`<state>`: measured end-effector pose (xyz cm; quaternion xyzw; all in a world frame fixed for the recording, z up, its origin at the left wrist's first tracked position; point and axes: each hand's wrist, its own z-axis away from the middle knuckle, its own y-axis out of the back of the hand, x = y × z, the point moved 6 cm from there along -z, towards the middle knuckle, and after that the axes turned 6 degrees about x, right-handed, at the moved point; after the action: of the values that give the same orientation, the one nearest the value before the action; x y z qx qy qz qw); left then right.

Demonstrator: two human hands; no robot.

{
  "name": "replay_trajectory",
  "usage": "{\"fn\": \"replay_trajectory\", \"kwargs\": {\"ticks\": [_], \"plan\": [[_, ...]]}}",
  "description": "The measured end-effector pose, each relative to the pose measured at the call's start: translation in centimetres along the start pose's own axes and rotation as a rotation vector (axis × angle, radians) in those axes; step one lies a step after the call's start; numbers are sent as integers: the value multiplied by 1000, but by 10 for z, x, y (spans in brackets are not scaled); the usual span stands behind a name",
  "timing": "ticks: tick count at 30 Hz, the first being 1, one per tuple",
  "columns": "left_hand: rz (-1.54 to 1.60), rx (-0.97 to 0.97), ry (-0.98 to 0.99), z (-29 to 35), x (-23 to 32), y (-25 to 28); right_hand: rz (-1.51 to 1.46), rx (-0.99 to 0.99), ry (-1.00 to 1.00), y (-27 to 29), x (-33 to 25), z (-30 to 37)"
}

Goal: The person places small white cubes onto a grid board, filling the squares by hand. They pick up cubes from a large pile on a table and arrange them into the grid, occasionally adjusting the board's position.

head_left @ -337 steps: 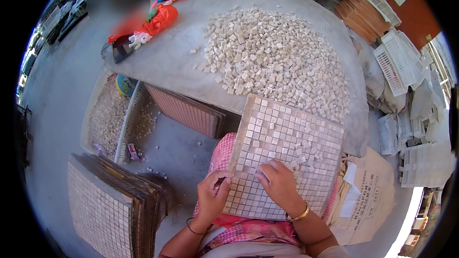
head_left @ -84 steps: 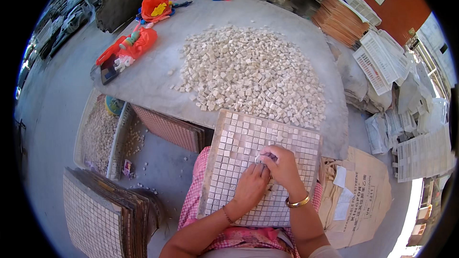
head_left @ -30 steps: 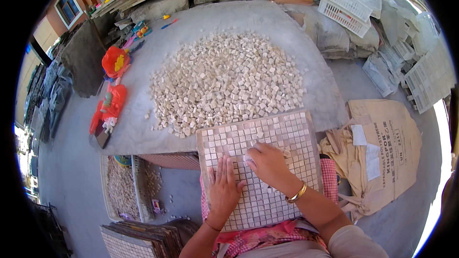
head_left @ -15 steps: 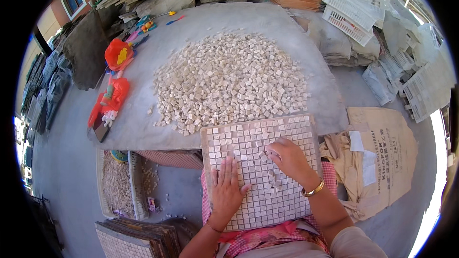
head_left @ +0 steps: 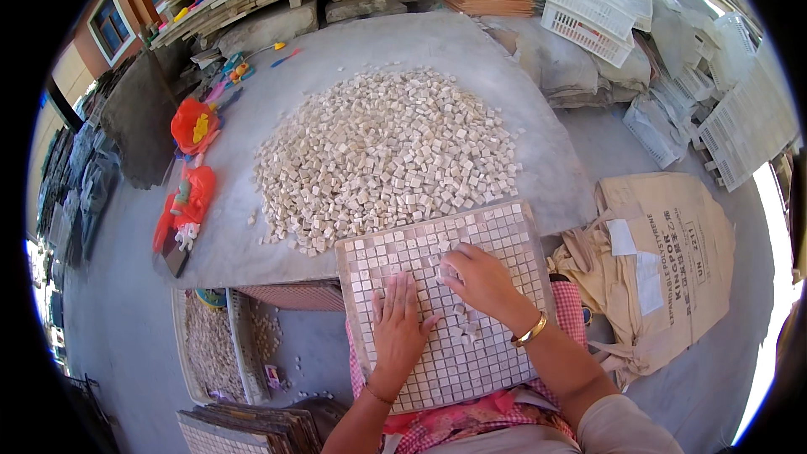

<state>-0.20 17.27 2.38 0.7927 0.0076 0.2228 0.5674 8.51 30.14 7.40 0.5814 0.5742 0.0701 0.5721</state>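
Note:
A square grid board (head_left: 496, 361) filled with small pale stone tiles lies tilted on my lap, its far edge at the table. My left hand (head_left: 398, 328) rests flat on the board's left half, fingers stretched out. Over the middle of the board, my right hand (head_left: 481, 282) has its fingers bent and pinched on a small stone tile (head_left: 435, 261), partly hidden by the fingertips. Several loose tiles (head_left: 467, 333) lie on top of the grid below the right hand. Beyond the board, a large heap of the same tiles (head_left: 387, 155) covers the table.
The grey table (head_left: 538, 151) carries red plastic bags (head_left: 196, 193) and a phone on its left. A crate of tile pieces (head_left: 210, 345) and stacked boards (head_left: 244, 429) stand at lower left. A tan sack (head_left: 672, 261) lies right; white baskets (head_left: 588, 13) are behind.
My right hand has moved slightly farther up and left across the board, uncovering more of the loose tiles below it. My left hand stays flat on the board. The whole view has shifted slightly.

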Motion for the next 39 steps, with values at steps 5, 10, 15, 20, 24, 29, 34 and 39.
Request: {"fn": "replay_trajectory", "kwargs": {"ticks": [5,10,15,20,24,29,34,39], "plan": [[-11,4,1,1,4,4,-47,-11,-19,-23,-5,-23],[52,21,15,4,3,1,-41,-85,7,-56,-24,-46],[96,23,10,6,2,3,29,-163,51,-81,-32,-55],[134,7,-6,4,1,2,36,-275,86,-87,-27,-54],[209,9,33,2,-4,15,-97,-27,48,-38,-26,-52],[27,23,60,-10,-29,20,-136,59,-106,26,9,-21],[45,-34,57,-16,-33,14,-69,8,-128,47,32,18],[26,44,6,-17,-18,27,47,-2,-112,47,35,37]]}}
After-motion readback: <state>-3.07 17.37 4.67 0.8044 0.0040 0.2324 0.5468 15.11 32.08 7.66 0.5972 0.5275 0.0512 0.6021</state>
